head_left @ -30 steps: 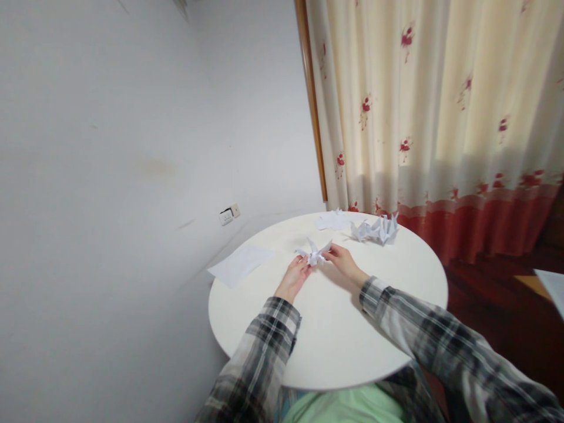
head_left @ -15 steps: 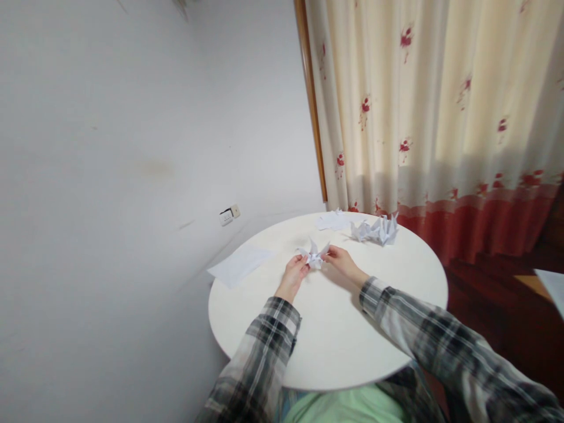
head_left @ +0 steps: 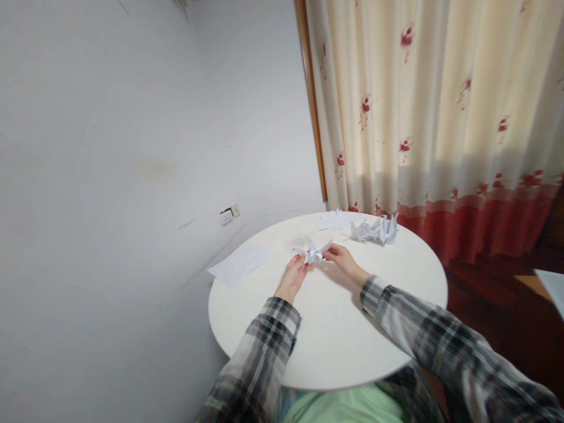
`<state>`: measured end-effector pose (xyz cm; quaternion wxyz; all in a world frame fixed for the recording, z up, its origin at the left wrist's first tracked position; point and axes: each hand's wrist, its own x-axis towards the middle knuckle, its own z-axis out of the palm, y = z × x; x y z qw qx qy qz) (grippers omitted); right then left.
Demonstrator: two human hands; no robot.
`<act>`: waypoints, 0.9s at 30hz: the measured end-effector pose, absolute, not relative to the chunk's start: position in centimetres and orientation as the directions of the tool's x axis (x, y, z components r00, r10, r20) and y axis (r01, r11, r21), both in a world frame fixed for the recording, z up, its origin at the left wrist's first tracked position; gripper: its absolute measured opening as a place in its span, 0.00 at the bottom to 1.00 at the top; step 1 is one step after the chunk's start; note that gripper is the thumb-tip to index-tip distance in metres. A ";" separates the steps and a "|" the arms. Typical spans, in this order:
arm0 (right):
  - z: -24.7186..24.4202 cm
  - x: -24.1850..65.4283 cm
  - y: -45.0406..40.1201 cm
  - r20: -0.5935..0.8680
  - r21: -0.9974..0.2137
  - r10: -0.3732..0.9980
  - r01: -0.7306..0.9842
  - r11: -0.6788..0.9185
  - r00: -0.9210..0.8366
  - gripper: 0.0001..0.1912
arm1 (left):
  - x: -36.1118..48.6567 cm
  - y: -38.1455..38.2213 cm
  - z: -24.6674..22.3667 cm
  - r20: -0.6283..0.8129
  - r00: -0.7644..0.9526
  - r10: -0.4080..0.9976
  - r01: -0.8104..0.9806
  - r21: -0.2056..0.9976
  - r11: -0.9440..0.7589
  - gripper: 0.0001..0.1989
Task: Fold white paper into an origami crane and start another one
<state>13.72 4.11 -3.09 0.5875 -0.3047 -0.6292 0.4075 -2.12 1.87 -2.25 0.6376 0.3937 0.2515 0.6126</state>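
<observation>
both hands, left (head_left: 294, 278) and right (head_left: 346, 262), are pinching a paper crane (head_left: 312, 252); light fingertips suit its thin wings.

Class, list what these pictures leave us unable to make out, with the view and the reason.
- Head view: the finer folds of the origami crane; too small, partly behind fingers of the left hand.
- Head view: how many figures form the paper cluster; they overlap.
- Head view: the rest of the rightmost sheet; cut by the frame edge.
</observation>
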 end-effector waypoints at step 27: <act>-2.9 13.8 3.9 0.446 -0.895 0.889 -0.016 0.446 -0.106 0.09 | -2.1 1.6 -2.0 0.187 0.233 0.954 -0.611 0.791 -0.005 0.07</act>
